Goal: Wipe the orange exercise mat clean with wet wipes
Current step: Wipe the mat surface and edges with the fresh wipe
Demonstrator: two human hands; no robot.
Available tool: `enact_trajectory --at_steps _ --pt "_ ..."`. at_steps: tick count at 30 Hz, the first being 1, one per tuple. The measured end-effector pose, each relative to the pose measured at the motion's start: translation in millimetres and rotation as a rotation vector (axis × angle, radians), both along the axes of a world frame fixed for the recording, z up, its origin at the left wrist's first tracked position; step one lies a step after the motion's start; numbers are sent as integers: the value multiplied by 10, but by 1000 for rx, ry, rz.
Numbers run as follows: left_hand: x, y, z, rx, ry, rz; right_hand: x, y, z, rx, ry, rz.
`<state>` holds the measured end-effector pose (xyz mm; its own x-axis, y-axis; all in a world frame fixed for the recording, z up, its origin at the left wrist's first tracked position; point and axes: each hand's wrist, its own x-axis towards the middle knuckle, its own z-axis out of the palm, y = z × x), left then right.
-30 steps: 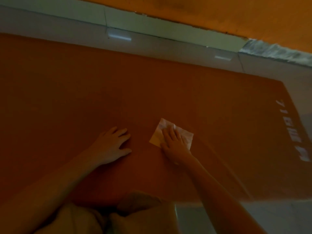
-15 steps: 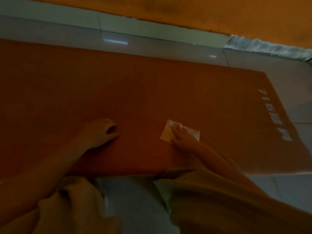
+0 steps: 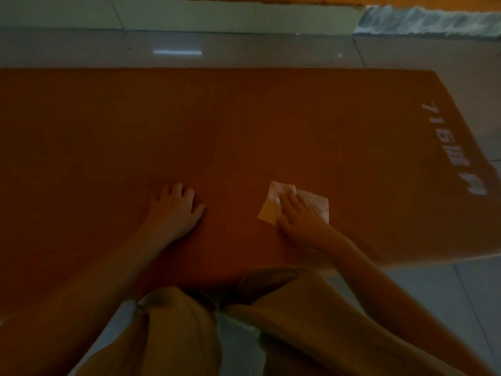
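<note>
Orange exercise mat [image 3: 244, 126] is lying flat on the grey tiled floor [image 3: 271, 47]. A white wet wipe [image 3: 318, 203] is lying spread on the mat near its near edge, toward the right end and well short of the white lettering [image 3: 455, 147] printed along that end. The right hand [image 3: 301, 218] is pressing on the wipe, fingers straight and flat. The left hand [image 3: 173, 210] is resting on bare mat beside it, fingers loosely bent, holding nothing.
</note>
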<state>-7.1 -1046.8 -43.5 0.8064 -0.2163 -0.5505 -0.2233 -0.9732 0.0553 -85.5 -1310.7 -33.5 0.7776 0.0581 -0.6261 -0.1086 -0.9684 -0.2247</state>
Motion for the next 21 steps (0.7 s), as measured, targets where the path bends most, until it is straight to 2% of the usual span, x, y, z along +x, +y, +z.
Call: enact_trajectory --at_steps 4,7,11,13,17,21 --pt "-15 -119 -7 -67 -52 95 -197 155 4 116 -34 176" --pt "-121 -219 -80 -140 -119 62 -469 -78 47 164 1 249" --pt "-186 -202 -132 -223 -144 98 -408 -397 -55 33 -1 74" --pt "-191 -201 -126 -214 -135 76 -341 -289 -83 36 -32 0" --pt "-207 -198 -124 -230 -131 76 -362 -15 -34 126 -44 115" --pt "-236 -188 -99 -256 -146 92 -564 -187 189 132 -4 214"
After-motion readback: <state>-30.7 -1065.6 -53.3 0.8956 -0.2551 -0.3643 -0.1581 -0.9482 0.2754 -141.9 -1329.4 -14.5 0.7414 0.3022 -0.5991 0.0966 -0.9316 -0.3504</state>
